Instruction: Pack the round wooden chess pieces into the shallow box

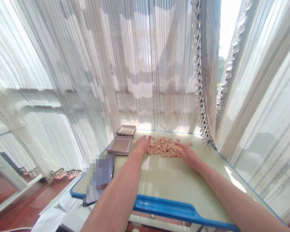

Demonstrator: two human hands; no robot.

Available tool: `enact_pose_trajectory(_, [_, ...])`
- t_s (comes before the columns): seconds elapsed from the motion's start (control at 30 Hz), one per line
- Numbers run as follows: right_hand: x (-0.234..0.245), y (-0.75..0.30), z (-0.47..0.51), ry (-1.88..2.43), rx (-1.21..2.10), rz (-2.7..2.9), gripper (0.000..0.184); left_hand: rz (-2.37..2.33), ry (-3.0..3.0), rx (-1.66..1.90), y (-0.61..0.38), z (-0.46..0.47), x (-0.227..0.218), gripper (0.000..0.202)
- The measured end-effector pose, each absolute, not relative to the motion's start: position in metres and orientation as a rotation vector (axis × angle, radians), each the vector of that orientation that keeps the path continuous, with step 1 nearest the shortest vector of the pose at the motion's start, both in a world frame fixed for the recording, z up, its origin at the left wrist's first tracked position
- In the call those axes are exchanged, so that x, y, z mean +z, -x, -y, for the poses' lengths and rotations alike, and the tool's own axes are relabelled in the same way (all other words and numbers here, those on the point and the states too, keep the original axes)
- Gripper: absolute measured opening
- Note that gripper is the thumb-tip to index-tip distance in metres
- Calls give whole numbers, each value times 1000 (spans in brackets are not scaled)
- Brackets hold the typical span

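A heap of round wooden xiangqi pieces [163, 146] with markings on their faces lies on the pale table top [159, 180]. At the heap's left edge is my left hand [142, 144], fingers stretched out and thumb apart, with nothing in it. On the other side my right hand [186, 153] lies open against the pieces, its fingers spread; some fingertips touch the rightmost ones. One loose piece [190, 143] rests beyond my right hand, and another [178, 140] sits just behind the heap.
Left of my left hand lies a shallow box [119, 145], with a second box part [126, 130] behind it. A dark tablet-like object [100, 180], partly blurred, rests at the table's left edge. A blue rim [164, 203] edges the table; sheer curtains [154, 80] hang behind.
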State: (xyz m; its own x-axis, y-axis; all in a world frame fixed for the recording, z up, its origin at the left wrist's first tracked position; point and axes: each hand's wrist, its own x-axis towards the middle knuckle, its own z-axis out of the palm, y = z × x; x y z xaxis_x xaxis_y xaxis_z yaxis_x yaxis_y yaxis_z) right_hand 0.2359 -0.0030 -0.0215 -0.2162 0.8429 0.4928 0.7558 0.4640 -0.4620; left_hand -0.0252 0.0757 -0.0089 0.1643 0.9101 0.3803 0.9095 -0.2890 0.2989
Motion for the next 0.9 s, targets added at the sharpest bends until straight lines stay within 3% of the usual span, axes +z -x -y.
enact_pose_trajectory(0.6, [-25,-239,-10,1326,167,1954,48,-1806,-2140,1263,16,-50,2,39])
enact_pose_trajectory(0.9, [25,-181,-4,1155,463,1666,43,-1891,-1995,1356,73,-18,72,34])
